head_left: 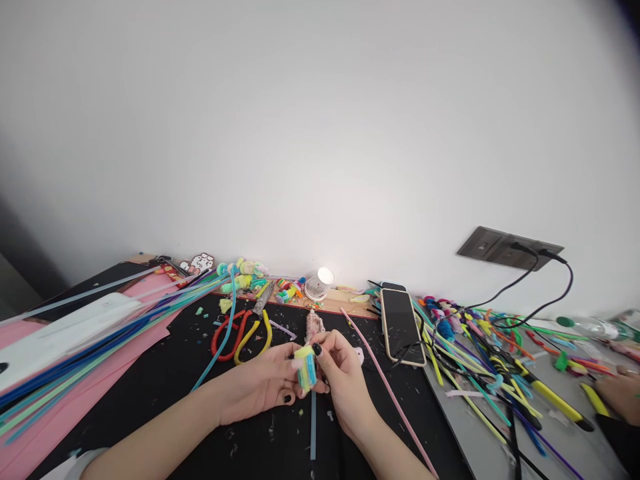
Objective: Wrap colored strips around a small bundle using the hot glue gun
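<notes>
Over the black mat, a small striped bundle of yellow and blue pipe cleaners (307, 369) is held between both hands. My left hand (257, 381) closes on it from the left, fingertips partly behind it. From the right, my right hand (344, 373) pinches its upper edge with thumb and fingers. Just beyond the hands lies a pink patterned glue gun (314, 323), its lower part covered by them. A thin blue-grey strip (313, 430) runs below the bundle. To the left are scissors with red and yellow handles (241, 337).
Long pipe cleaners (150, 312) lie over pink sheets at left. A paper cup (320, 284) stands by the wall. A phone (401, 325), cables, pliers (553, 400) and loose pipe cleaners fill the right. Another person's hand (620, 393) shows at the right edge.
</notes>
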{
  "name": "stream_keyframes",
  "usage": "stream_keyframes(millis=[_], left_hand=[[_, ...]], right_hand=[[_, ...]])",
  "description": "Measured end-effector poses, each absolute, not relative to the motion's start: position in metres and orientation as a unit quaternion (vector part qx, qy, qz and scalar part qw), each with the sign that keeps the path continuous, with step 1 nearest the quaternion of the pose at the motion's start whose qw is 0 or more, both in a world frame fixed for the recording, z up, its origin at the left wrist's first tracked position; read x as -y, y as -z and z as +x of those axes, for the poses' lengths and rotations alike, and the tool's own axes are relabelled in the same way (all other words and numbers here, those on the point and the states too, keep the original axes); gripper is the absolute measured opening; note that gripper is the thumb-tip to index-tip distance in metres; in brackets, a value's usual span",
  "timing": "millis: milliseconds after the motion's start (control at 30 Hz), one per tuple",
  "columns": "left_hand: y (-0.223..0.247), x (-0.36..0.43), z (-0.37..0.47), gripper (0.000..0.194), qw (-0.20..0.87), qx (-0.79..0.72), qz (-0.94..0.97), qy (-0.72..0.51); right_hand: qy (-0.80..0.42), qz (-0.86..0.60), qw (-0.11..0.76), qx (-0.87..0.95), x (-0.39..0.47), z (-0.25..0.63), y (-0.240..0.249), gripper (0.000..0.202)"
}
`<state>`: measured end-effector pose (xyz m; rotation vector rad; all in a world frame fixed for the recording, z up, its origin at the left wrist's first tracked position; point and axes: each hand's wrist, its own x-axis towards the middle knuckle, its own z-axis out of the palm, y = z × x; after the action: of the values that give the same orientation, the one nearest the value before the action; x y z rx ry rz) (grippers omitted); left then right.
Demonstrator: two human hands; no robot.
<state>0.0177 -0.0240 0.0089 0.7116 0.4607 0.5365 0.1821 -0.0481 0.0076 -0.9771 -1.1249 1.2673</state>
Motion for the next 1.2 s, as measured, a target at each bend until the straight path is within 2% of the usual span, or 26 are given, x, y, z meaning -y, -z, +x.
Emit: stream_keyframes(millis=[500,967,1200], left_hand=[[-0.0086,0.0246,0.0247,0.046,0.748,-0.316,0.475,-0.339],[-0.0137,0.0271,0.0213,0.051,0.752,-0.3,0.472,-0.349],[-0.015,0.0274,0.0221,0.044,0.755,-0.284,0.474,-0.353]], right_hand=[[-0.443,-0.437,0.571,0.535,0.0465,0.1851,-0.0065,0.032],[-0.465,-0.424,0.573,0.525,0.0452,0.1853,-0.0058,0.031],[-0.484,-0.407,0.579,0.514,0.0456,0.1859,-0.0058,0.032]])
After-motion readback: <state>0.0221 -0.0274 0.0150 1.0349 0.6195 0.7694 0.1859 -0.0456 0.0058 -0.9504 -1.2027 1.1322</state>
